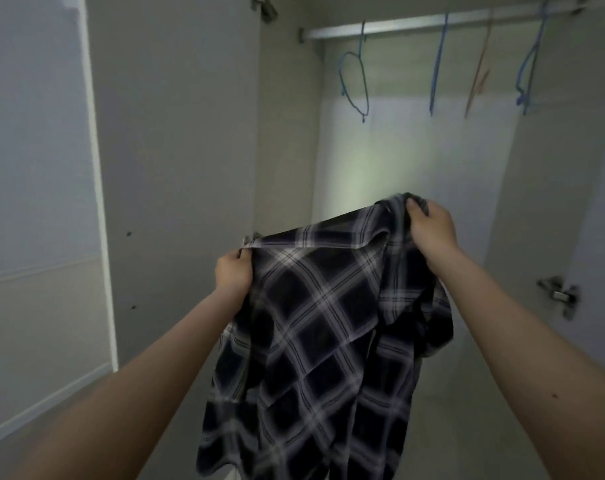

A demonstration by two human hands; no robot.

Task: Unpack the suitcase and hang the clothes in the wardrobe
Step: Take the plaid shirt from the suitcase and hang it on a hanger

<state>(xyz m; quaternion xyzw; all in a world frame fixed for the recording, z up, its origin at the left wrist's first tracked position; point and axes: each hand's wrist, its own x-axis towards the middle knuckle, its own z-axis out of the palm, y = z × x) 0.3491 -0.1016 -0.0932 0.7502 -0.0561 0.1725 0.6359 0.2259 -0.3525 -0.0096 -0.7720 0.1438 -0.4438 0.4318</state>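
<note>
1. Wardrobe (pixel 415 150): open, taking up the centre and right of the frame. Its interior is pale and dimly lit.
2. Rail (pixel 432 24): runs across the top right of the frame inside the wardrobe. Four bare hangers hang from it: a blue hanger (pixel 354 84) at the left, a second blue one (pixel 437 64), a pink one (pixel 479 77) and a third blue one (pixel 531 64) at the right. No garment is on any of them.
3. Door (pixel 176 150): stands open at the left of centre. A hinge (pixel 557 294) shows on the right side panel.
4. Shirt (pixel 322 334): dark plaid, held up in front of the wardrobe at lower centre, well below the rail. It hangs loose from both hands, with its lower part running out of the bottom of the frame.
5. Left hand (pixel 233 271): arm reaches up from the lower left. Fingers are curled, gripping the shirt's upper left edge.
6. Right hand (pixel 431 228): arm reaches up from the lower right and sits higher than the left. Fingers and thumb pinch bunched cloth at the shirt's upper right.
</note>
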